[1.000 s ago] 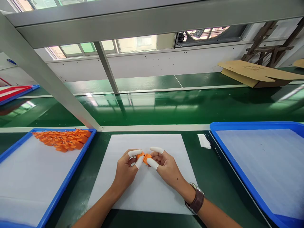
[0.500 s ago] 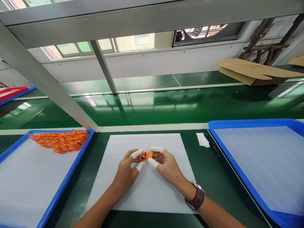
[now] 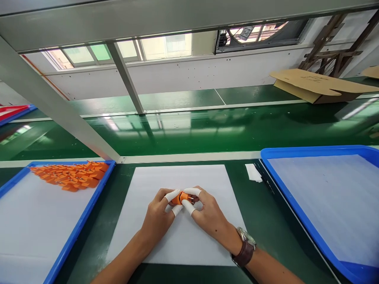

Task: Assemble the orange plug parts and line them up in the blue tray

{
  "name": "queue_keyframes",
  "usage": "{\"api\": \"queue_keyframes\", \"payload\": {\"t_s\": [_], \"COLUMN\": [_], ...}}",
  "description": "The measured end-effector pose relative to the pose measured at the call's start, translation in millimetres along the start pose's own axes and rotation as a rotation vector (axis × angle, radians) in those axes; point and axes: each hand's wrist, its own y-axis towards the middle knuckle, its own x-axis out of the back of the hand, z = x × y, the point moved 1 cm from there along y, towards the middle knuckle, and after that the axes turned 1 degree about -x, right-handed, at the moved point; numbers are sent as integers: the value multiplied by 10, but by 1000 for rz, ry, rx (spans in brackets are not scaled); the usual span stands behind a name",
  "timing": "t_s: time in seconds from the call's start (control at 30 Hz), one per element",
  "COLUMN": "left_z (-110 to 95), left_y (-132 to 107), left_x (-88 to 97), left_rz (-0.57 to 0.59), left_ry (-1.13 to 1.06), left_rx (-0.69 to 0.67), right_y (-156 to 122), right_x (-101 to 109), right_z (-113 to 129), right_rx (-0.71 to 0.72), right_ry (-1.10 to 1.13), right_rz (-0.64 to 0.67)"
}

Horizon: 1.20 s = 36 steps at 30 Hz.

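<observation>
Over a white sheet (image 3: 183, 240) on the green table, my left hand (image 3: 158, 217) and my right hand (image 3: 207, 215) meet at a small orange part (image 3: 180, 198). Both hands pinch it between thumb and forefinger, which wear white finger cots. The fingertips press close together, so most of the orange part is hidden. My right wrist wears a brown-strapped watch (image 3: 244, 248).
A blue tray (image 3: 74, 240) at the left holds a heap of several orange parts (image 3: 69, 176) at its far end. Another blue tray (image 3: 299, 221) with a white liner lies at the right. A small white scrap (image 3: 253, 172) lies between. A slanted metal post (image 3: 56, 110) rises left; cardboard (image 3: 319, 85) sits far right.
My hands have closed in on each other around the orange part, which showed more openly before. The view has shifted slightly; the trays stay put.
</observation>
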Motion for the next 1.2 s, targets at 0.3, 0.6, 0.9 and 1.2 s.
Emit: {"api": "queue_keyframes", "payload": {"t_s": [0.3,0.6,0.9,1.2], "left_z": [36,20,-3,29], "left_y": [-42,-50,39,35], "left_x": [-51,-120,-48,-61], "left_rz": [-14,-101,17,11], "left_ry": [27,98,-162,-243], "left_rx": [-42,-77,142,211], "right_y": [0,75,155,119], "right_x": [-34,-40,77,69], "right_z": [-51,-92,-112,-98], "right_rx": [-30,-235,-310,-186], "right_ry": [-19,185,437,367], "right_rz": [56,115,113,39]}}
